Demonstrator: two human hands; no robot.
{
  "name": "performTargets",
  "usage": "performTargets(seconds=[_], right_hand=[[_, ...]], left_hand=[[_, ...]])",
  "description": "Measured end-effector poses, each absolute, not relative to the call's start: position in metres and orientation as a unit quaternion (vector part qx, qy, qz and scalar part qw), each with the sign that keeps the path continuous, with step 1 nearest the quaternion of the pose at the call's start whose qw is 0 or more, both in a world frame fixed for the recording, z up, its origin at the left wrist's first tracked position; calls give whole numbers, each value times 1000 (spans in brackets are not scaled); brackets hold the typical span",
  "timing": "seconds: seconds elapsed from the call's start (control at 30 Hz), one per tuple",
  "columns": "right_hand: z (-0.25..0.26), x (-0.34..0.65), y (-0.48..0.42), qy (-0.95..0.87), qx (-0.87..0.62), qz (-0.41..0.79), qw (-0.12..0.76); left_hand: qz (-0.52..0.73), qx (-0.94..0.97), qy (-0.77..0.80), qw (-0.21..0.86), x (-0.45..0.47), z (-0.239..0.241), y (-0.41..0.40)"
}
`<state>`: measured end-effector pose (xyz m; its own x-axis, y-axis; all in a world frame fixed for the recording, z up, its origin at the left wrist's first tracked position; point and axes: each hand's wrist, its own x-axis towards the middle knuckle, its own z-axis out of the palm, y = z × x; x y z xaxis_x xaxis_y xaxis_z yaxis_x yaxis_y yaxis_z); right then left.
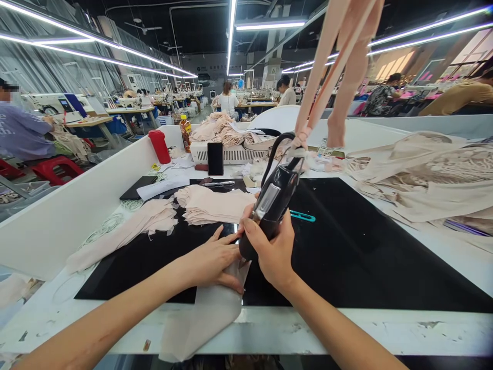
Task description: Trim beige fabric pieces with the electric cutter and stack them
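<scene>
My right hand is wrapped round a black hand-held tool with a looped handle, hung from pale fabric straps that run up out of view. The tool's lower end meets a pale fabric piece lying over the table's front edge. My left hand lies flat on that fabric, fingers spread, right beside the tool's tip. Both hands rest over a black mat.
Stacks of cut beige fabric lie behind my hands, and a big heap at right. A teal clip, a phone, a red cup, a bottle and a white box stand farther back. Other people work at distant tables.
</scene>
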<state>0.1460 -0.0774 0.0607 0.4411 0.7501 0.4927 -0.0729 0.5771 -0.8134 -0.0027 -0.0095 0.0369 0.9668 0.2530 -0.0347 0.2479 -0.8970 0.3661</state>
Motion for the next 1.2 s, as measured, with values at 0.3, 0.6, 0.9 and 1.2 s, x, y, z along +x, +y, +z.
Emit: performTargets(seconds=[0.3, 0.6, 0.9, 1.2], right_hand=[[54, 153, -77, -448, -357, 277, 771], [58, 172, -78, -440, -330, 263, 793], [53, 169, -78, -444, -346, 243, 790], [57, 166, -84, -440, -353, 249, 787]], left_hand=[[-5, 970, 137, 202, 1, 43, -7], [-55, 952, 169, 250, 2, 51, -5], [-47, 955, 152, 249, 0, 46, -1], [-37, 957, 140, 251, 0, 45, 1]])
